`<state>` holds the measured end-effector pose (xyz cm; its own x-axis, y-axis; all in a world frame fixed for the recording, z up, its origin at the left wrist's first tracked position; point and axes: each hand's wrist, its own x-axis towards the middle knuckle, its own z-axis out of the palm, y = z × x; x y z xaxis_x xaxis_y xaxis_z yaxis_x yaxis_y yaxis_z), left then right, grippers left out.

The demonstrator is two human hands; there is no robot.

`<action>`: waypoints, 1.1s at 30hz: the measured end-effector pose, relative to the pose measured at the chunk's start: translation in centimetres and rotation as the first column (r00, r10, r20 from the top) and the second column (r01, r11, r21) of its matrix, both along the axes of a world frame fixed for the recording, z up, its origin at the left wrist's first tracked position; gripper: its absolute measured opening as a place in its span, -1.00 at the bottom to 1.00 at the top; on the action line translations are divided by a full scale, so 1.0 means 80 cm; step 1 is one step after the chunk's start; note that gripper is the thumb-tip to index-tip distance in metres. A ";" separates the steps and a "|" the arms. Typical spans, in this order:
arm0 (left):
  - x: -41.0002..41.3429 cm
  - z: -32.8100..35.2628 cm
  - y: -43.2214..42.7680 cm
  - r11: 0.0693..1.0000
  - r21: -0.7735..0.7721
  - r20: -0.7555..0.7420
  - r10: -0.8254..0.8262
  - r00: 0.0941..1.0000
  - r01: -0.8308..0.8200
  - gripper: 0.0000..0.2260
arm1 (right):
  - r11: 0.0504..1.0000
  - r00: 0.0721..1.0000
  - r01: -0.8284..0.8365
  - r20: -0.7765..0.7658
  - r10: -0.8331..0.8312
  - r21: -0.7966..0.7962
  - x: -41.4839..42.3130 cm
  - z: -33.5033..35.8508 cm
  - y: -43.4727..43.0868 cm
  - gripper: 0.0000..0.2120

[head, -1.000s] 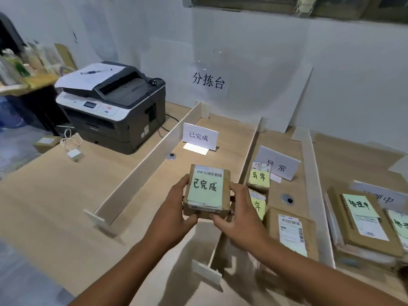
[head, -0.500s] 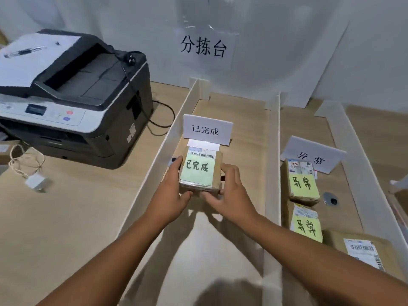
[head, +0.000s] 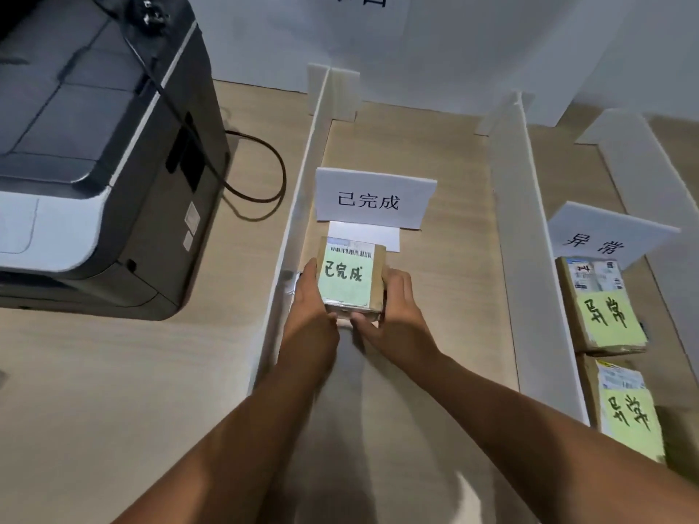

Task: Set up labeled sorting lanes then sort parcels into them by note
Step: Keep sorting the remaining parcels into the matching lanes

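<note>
A small brown parcel [head: 350,277] with a barcode label and a green note reading 已完成 sits low in the left lane, just in front of the white 已完成 lane sign [head: 372,200]. My left hand [head: 310,308] grips its left side and my right hand [head: 393,315] grips its right side and front corner. White foam dividers [head: 508,240] wall the lanes. In the lane to the right, behind the 异常 sign [head: 601,236], lie two parcels with yellow-green 异常 notes, one farther [head: 601,308] and one nearer [head: 624,406].
A grey and black printer [head: 94,153] stands on the wooden table at the left, its black cable [head: 261,172] looping toward the left divider [head: 299,206]. A white wall panel closes the back. Another divider [head: 643,168] rises at the far right.
Both hands carried the parcel forward from in front of the lanes into the left lane, down to just before the 已完成 sign. The view moved closer and tilted down.
</note>
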<state>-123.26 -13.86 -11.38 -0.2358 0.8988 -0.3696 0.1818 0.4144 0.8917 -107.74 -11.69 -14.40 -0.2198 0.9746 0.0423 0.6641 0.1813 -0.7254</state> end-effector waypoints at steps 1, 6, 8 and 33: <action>0.000 -0.003 0.003 1.000 -0.009 0.049 0.014 0.999 -0.014 -0.57 | 1.000 0.999 -0.011 0.031 0.010 0.016 0.001 -0.001 0.001 -0.25; -0.005 0.006 0.004 0.998 -0.057 0.016 -0.038 0.999 0.039 -0.51 | 0.994 0.996 -0.088 0.027 0.090 -0.063 0.009 0.020 0.002 -0.16; -0.005 0.018 -0.001 0.993 -0.068 -0.157 -0.103 0.982 0.094 -0.29 | 0.984 0.994 -0.109 -0.002 0.110 -0.143 0.018 0.036 -0.004 -0.05; 0.670 0.374 -0.339 0.142 0.370 -0.752 -0.536 0.385 0.918 -0.06 | 0.750 0.707 0.577 0.262 -0.657 0.322 0.713 0.404 -0.602 -0.24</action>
